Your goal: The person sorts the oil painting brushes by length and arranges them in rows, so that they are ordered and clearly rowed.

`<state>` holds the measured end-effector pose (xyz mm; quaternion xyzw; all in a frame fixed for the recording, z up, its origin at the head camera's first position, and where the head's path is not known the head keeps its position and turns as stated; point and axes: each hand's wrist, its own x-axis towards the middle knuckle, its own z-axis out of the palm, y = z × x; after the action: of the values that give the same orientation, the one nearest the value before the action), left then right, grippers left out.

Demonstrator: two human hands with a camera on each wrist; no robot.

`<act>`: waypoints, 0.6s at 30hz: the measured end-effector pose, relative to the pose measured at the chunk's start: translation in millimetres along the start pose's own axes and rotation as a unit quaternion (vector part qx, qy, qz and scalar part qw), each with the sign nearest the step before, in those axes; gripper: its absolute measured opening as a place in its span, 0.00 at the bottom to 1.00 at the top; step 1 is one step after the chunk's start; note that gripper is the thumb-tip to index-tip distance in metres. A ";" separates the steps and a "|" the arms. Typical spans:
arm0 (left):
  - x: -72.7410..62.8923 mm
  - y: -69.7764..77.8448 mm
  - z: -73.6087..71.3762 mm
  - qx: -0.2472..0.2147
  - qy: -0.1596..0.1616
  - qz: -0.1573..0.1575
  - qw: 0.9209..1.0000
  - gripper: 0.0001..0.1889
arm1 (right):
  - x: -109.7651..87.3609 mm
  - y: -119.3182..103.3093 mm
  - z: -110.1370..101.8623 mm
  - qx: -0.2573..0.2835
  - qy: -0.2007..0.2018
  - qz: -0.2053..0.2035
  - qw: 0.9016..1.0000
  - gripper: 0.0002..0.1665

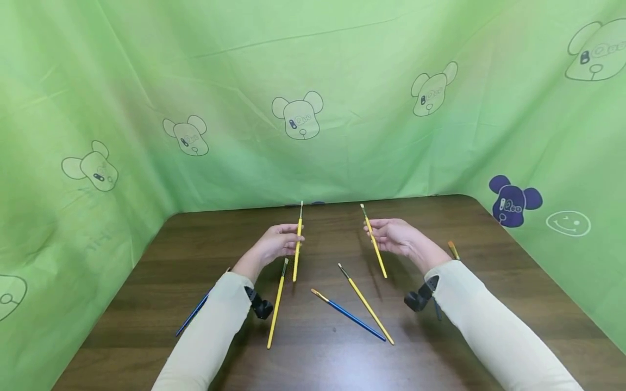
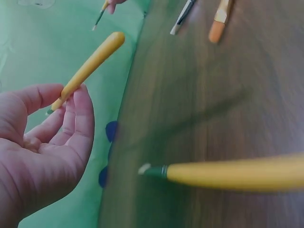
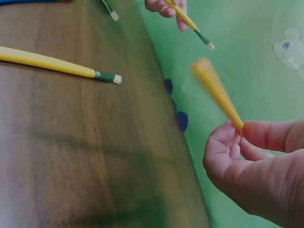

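Note:
My left hand (image 1: 280, 242) pinches a yellow-handled paintbrush (image 1: 296, 255) between thumb and fingers, bristles pointing up and away. Opposite it, my right hand (image 1: 397, 235) pinches another yellow paintbrush (image 1: 376, 250), also bristles up and leaning left. Both brushes are raised over the table; the left wrist view shows the handle end (image 2: 102, 52) of one, and the right wrist view shows the other's handle (image 3: 216, 90). Below the left hand lies a yellow paintbrush (image 1: 276, 309). Between the arms, a third yellow brush (image 1: 367, 307) and a blue paintbrush (image 1: 349, 315) lie with handle ends close together.
Another blue paintbrush (image 1: 193, 314) lies partly under the left forearm. A brush with orange bristles (image 1: 453, 250) is partly hidden by the right sleeve. The brown wooden table (image 1: 205, 239) meets a green printed cloth (image 1: 342, 163) at its back and sides.

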<state>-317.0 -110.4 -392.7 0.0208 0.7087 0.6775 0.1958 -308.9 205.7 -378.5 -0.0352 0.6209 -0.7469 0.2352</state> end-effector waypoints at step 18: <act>49.6 -6.1 26.5 -0.057 0.059 -0.011 0.997 0.24 | 52.2 -2.1 -6.1 0.019 0.029 0.052 0.998 0.10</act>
<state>-353.2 -71.1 -411.1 -0.0385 0.6794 0.7147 0.1617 -358.0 190.8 -390.3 0.0231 0.6145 -0.7458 0.2562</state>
